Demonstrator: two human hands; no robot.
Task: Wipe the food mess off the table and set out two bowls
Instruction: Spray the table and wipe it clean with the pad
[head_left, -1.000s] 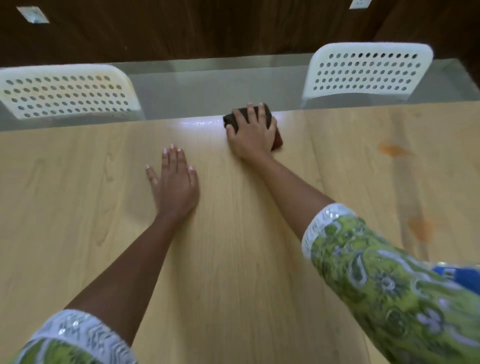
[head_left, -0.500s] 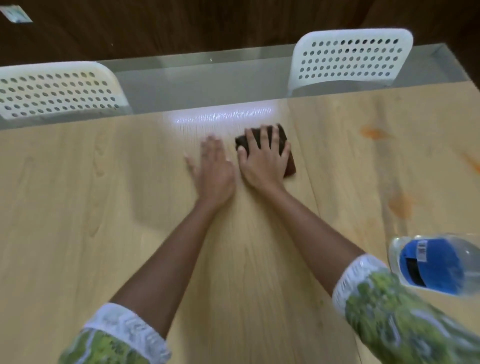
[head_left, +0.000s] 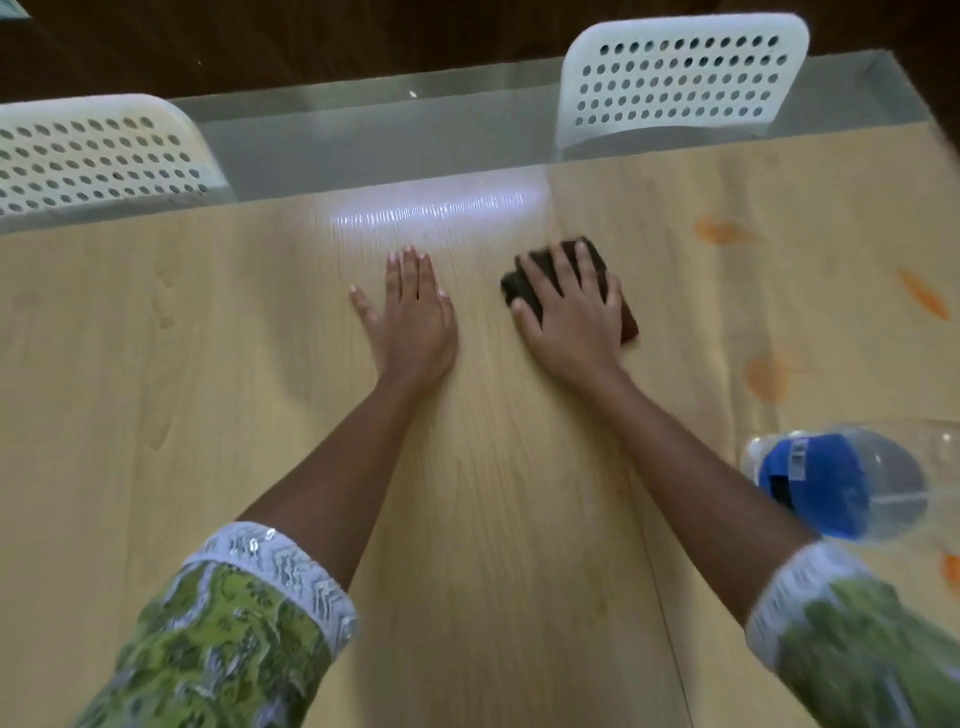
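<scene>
Pressing flat on the dark cloth (head_left: 563, 270) near the table's (head_left: 156, 415) far edge, right hand (head_left: 571, 322); left hand (head_left: 410, 317) lies flat beside.

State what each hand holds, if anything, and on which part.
The right hand presses flat on top of the dark cloth, fingers spread, not curled round it. The left hand lies flat on the table, holding nothing.

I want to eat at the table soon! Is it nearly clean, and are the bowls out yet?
Not yet. The wood around the left hand shows no stains. In hand: the right hand presses a dark cloth flat on the table. Left to do: orange smears to the right, near the water bottle, are unwiped. No bowls are in view.
</scene>
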